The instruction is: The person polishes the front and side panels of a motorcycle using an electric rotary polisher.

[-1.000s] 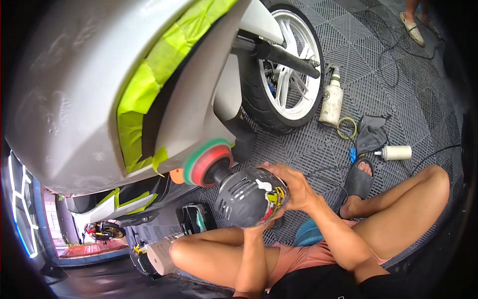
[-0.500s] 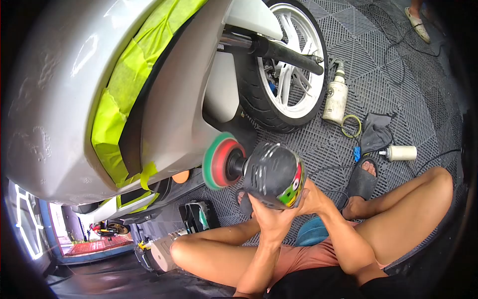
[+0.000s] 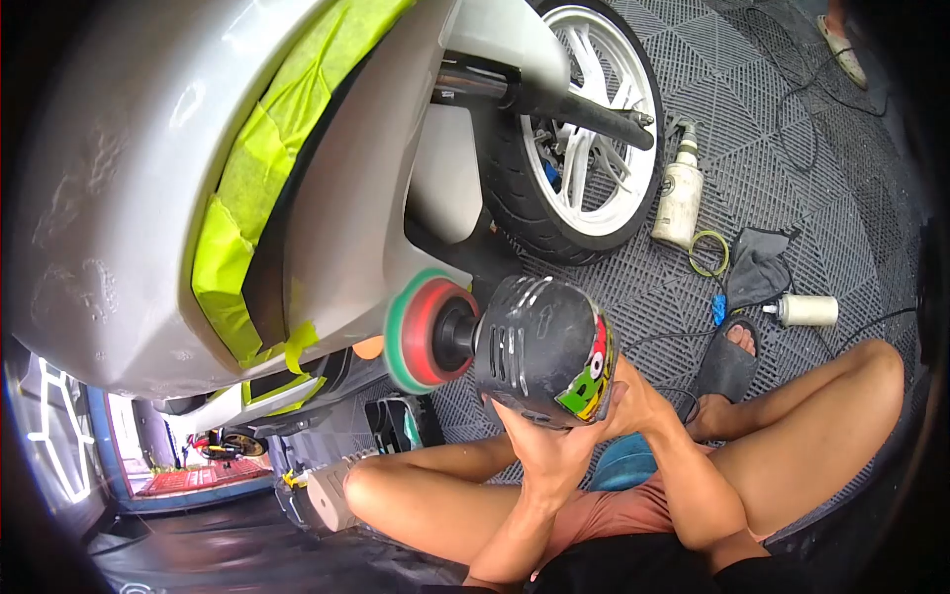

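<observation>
Both hands are wrapped around a black polisher (image 3: 529, 342) with a colourful sticker on its end. My left hand (image 3: 554, 445) supports it from below on the left, and my right hand (image 3: 633, 396) grips its right end, partly hidden. The polisher's round red and green pad (image 3: 427, 332) faces the lower edge of a light grey motorcycle panel (image 3: 346, 247); whether they touch I cannot tell. Yellow-green masking tape (image 3: 259, 188) covers a strip along the panel beside a dark recess.
A white-rimmed wheel (image 3: 604, 129) stands beyond the panel. On the grey grid floor lie a spray bottle (image 3: 679, 203), a dark cloth (image 3: 760, 267), a small white bottle (image 3: 807, 310) and black cables. A blue round stool (image 3: 623, 463) is between my legs. Another person's shoe (image 3: 841, 49) shows top right.
The polisher and its pad have shifted slightly left and down relative to the panel, with both hands still on it. The whole view has moved a little.
</observation>
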### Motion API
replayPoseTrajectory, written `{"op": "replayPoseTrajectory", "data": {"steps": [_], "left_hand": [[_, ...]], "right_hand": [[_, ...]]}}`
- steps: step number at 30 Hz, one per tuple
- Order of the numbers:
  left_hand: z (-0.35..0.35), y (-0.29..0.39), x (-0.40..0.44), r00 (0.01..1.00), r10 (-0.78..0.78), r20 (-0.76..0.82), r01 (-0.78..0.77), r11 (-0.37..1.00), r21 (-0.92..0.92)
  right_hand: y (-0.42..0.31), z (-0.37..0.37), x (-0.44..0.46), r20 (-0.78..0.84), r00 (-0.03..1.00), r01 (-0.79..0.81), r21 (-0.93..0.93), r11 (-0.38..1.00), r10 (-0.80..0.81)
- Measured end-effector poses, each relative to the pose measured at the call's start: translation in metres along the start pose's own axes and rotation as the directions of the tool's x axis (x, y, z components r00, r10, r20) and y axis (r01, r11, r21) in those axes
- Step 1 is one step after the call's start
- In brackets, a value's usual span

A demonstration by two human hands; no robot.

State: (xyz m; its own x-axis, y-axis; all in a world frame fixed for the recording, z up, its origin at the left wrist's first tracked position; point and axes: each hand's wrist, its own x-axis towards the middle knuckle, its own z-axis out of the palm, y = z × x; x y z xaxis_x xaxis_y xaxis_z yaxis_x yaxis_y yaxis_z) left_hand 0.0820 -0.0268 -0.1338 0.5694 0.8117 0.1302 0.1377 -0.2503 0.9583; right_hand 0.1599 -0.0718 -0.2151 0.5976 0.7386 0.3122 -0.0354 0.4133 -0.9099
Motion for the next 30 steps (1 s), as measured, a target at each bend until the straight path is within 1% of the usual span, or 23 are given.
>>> {"op": "replayPoseTrajectory", "data": {"steps": [2,5,8,9,11,13,16,17,20,21,24,25,28,29,30], "left_hand": [[0.002,0.007,0.003,1.0,-0.023,0.01,0.023,1.0,-0.014],[0.007,0.009,0.012,0.998,-0.067,0.02,0.067,0.997,-0.036],[0.01,0.001,0.018,0.981,-0.13,0.144,0.151,0.978,-0.142],[0.011,-0.001,0.017,0.984,-0.126,0.123,0.141,0.982,-0.125],[0.007,-0.003,0.018,0.982,-0.062,0.178,0.069,0.997,-0.036],[0.003,-0.001,0.023,0.978,-0.036,0.204,0.043,0.999,-0.029],[0.001,-0.002,0.03,0.98,-0.015,0.198,0.028,0.998,-0.062],[0.0,-0.001,0.03,0.982,-0.035,0.184,0.06,0.989,-0.136],[-0.008,-0.004,0.03,0.946,-0.174,0.274,0.211,0.971,-0.114],[-0.007,-0.004,0.027,0.963,-0.115,0.243,0.152,0.979,-0.139],[-0.011,-0.025,0.02,0.954,-0.169,0.246,0.216,0.961,-0.174],[-0.012,-0.03,0.016,0.957,-0.186,0.223,0.225,0.959,-0.169],[-0.023,-0.052,0.001,0.969,-0.154,0.193,0.2,0.948,-0.246],[-0.03,-0.061,-0.006,0.971,-0.15,0.184,0.191,0.953,-0.233],[-0.033,-0.061,-0.006,0.977,-0.111,0.183,0.149,0.966,-0.213]], "right_hand": [[-0.01,-0.002,0.003,0.01,1.0,-0.025,-0.024,0.999,0.025],[0.004,-0.009,-0.004,0.01,0.997,-0.077,-0.151,0.985,0.08],[-0.002,-0.007,-0.006,-0.135,0.988,-0.093,-0.142,0.985,0.074],[-0.01,-0.009,-0.005,-0.13,0.99,-0.081,-0.2,0.976,0.056],[-0.023,-0.008,0.0,-0.166,0.984,0.007,-0.303,0.953,-0.06],[-0.025,-0.009,0.005,-0.162,0.973,0.09,-0.398,0.913,-0.166],[-0.03,-0.004,0.014,-0.219,0.962,0.071,-0.382,0.921,-0.165],[-0.03,-0.003,0.014,-0.201,0.964,0.08,-0.409,0.909,-0.176],[-0.019,-0.006,0.01,-0.129,0.989,0.018,-0.379,0.925,-0.072],[-0.014,-0.007,0.008,-0.099,0.991,0.043,-0.406,0.913,-0.09],[-0.005,-0.004,0.001,-0.092,0.996,-0.041,-0.37,0.928,0.008],[0.0,-0.003,-0.005,-0.095,0.994,-0.075,-0.346,0.935,0.045],[0.014,0.01,-0.022,-0.128,0.992,-0.049,-0.35,0.935,0.003],[0.02,0.01,-0.027,-0.099,0.994,-0.005,-0.42,0.907,-0.04],[0.019,0.012,-0.025,-0.089,0.994,0.018,-0.423,0.906,-0.061]]}}
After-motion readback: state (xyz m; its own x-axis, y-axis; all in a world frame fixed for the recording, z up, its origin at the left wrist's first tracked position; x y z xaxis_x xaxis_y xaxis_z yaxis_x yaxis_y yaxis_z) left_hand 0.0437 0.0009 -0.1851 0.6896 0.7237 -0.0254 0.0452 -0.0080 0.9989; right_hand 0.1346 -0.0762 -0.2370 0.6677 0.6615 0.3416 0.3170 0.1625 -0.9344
